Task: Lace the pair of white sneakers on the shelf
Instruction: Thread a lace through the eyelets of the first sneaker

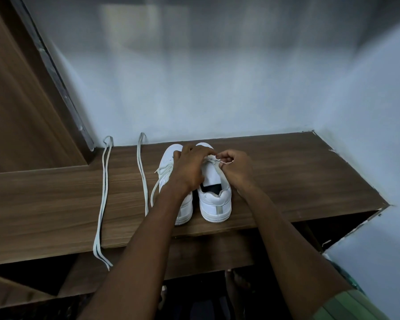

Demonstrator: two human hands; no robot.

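Note:
Two white sneakers stand side by side on the wooden shelf point(286, 172), heels toward me. The left sneaker point(185, 211) has a lace partly threaded, loose ends trailing off its left side. Over the right sneaker point(215, 204), my left hand point(189, 167) and my right hand point(236, 165) both pinch a white lace point(214, 159) stretched between them near the front eyelets. A doubled white lace point(102, 199) lies loose on the shelf at the left, its ends hanging over the front edge. Another lace strand point(141, 172) lies just left of the sneakers.
A wooden panel point(21, 112) rises at the left of the shelf. Pale walls close the back and right side. A lower shelf board point(213, 255) sits below the front edge, with dark space under it.

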